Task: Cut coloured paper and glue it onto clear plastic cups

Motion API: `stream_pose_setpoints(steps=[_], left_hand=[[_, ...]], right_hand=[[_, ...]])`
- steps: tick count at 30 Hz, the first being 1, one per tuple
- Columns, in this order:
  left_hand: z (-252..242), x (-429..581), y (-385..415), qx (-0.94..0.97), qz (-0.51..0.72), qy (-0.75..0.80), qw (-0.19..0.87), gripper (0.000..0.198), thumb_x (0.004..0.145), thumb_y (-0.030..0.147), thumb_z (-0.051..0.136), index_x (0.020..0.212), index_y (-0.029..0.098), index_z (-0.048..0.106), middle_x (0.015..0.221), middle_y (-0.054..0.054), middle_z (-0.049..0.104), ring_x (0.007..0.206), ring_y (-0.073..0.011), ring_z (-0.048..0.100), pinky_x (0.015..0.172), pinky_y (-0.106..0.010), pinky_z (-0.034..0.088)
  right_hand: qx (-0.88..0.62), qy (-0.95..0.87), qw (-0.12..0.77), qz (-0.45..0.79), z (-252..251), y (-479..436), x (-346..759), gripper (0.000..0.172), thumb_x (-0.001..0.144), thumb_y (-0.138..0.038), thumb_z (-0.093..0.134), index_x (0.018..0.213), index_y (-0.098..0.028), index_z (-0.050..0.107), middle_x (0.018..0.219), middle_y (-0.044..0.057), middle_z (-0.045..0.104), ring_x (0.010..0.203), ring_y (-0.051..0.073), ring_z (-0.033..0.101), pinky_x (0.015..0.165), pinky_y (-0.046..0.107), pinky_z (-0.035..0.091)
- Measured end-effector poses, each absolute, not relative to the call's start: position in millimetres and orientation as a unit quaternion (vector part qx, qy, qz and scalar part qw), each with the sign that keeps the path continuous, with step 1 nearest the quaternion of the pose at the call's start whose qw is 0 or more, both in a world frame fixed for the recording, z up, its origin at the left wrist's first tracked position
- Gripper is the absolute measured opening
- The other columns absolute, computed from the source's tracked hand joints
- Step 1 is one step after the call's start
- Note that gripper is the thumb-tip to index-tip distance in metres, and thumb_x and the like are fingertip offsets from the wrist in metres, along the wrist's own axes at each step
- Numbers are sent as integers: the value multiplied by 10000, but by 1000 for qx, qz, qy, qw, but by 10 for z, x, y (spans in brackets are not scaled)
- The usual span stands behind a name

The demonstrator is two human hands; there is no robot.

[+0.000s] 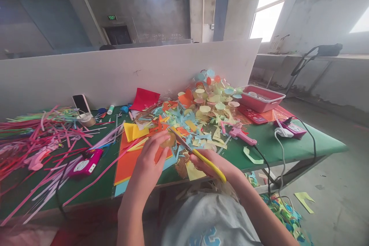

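My left hand [152, 148] pinches a small round yellowish-brown piece [169, 140]; its exact kind is hard to make out. In my right hand [209, 161] is a pair of scissors [207, 161] with yellow handles, the blades pointing up and left to the round piece. Whether the blades touch it I cannot tell. Below my left hand lie orange paper sheets [127, 165], with a folded yellow paper [135, 132] above them. Blue, yellow and orange paper scraps [184, 121] are heaped just beyond both hands.
Pale paper discs [204, 109] pile up behind the scraps. A pink basket [263, 100], a pink glue gun [242, 135] and a corded purple power strip [294, 128] are at right. Pipe cleaners [57, 134], a phone [81, 103] and another purple box [86, 163] lie left. A white board [129, 69] stands behind.
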State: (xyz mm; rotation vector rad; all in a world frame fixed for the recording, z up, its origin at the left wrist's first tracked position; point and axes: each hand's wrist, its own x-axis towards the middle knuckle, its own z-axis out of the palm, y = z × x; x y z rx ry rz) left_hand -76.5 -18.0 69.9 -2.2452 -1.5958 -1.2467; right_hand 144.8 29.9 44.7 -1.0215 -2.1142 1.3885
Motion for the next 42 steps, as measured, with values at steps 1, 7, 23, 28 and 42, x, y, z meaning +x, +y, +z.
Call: stream_pose_setpoints(steps=[1,7,23,28,42], left_hand=[[708,-752,-183,-738,-416,-528,58,290,948,194,509,1217,301,525,1330,-27,597,1253,-171,564,1049,-358,492],[716,-665,-153,-706,-458,-531,104,340,913,210,584,1240,274,512,1313,-60,567,1252,-194,541,1056,-365,474],[708,-722,-151,-690,-452,-545,148,276,907,292,601,1174,272,533,1128,-55,626,1054,-218,638,922,-383,544],[690,-753,-130,-697,-448,-537,158,301,913,257,591,1206,270,525,1165,-62,634,1121,-219,622,979,-395,530],[696,-713,-174,-721,-426,-534,116,295,953,204,496,1236,287,504,1358,-54,598,1256,-212,580,1039,-412,517]], right_hand=[[-366,-762,206,493,453,299,1449,570,885,-756,385,743,-204,390,649,-52,386,548,78,338,478,210,286],[-380,-759,209,486,491,271,1425,573,883,-756,376,714,-209,362,625,-57,372,532,79,321,475,221,273],[-437,-725,248,471,504,194,1317,578,878,-747,397,657,-215,350,548,-67,298,474,78,296,450,224,248],[-432,-715,263,483,529,236,1380,592,829,-793,429,705,-217,365,620,-59,346,528,85,312,475,230,257],[-373,-790,195,446,513,230,1410,598,871,-803,292,817,-213,366,740,-35,416,654,123,355,596,274,332]])
